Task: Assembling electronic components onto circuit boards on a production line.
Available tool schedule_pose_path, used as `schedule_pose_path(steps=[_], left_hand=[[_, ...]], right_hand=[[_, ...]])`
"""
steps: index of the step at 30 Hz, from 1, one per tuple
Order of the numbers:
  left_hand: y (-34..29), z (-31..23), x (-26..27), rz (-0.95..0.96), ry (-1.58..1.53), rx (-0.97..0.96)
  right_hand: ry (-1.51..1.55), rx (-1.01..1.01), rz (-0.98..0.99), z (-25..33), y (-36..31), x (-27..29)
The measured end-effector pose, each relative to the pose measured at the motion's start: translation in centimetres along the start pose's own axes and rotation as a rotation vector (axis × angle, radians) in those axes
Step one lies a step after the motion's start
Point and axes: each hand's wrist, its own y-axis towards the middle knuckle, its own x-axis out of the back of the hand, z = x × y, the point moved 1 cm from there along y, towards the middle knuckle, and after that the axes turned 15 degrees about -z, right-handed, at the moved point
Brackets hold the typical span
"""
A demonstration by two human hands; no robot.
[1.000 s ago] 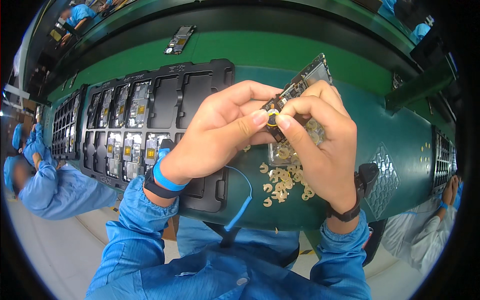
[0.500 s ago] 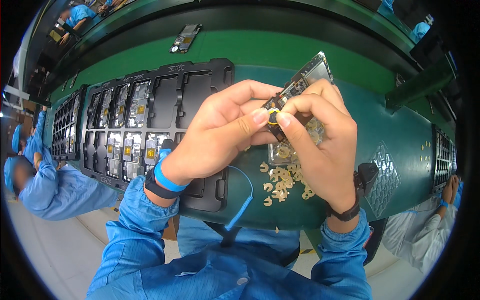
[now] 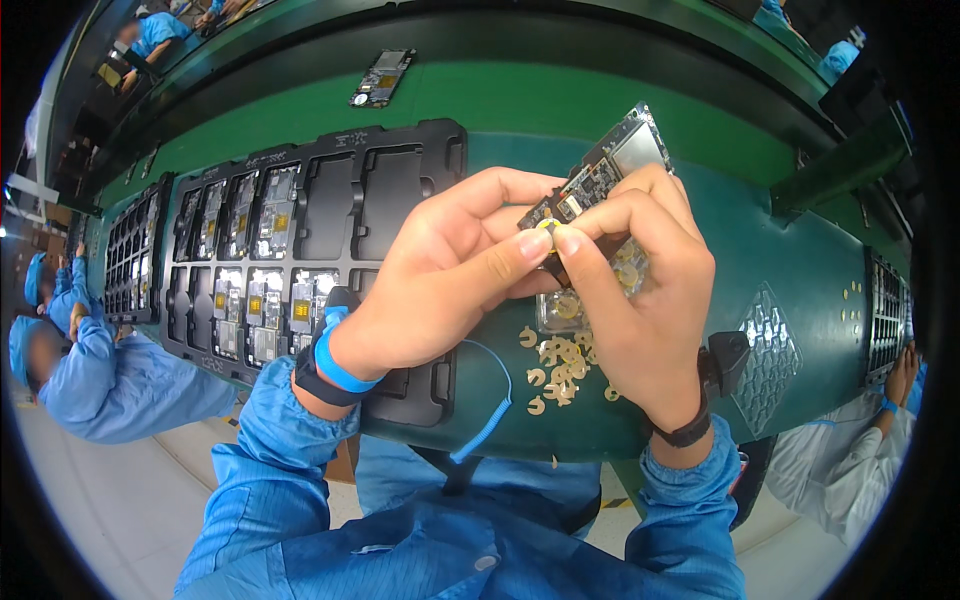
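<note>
A dark circuit board point(image 3: 592, 182) is held up at a slant above the bench, its far end pointing up and to the right. My left hand point(image 3: 425, 270) is closed on the board's near end, thumb on top. My right hand point(image 3: 655, 275) grips its right side, with fingers bent over the edge. Both thumb tips press at a round part with a yellow rim point(image 3: 548, 228), partly covering it. Under the board, a clear plastic tray point(image 3: 556, 322) with round yellowish pieces is half hidden by my right hand. Loose C-shaped yellowish pieces point(image 3: 565, 368) lie in a heap just nearer.
A black tray point(image 3: 405, 205) holding several circuit boards stands at left, partly behind my left arm. Another board point(image 3: 382, 78) lies on the far green strip. At right lies a clear blister sheet point(image 3: 768, 355). A blue coiled cord point(image 3: 490, 428) trails near the front edge. Co-workers sit at both sides.
My left thumb has slid right, so the two thumb tips now nearly meet over the round part. The board has turned a little, showing more of its upper face.
</note>
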Motion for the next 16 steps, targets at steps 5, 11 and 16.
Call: schedule_pose_path(steps=[5,11,16], left_hand=[[-0.13,-0.16,-0.25,-0.017,0.025,-0.015],[-0.34,-0.02,-0.23,-0.031,0.079,-0.045],[-0.43,-0.03,-0.36,-0.048,0.115,-0.06]], right_hand=[[0.008,0.027,-0.006,-0.01,0.06,-0.09],[-0.02,0.041,-0.003,0.19,0.03,-0.17],[-0.014,0.037,-0.005,0.42,0.03,-0.11]])
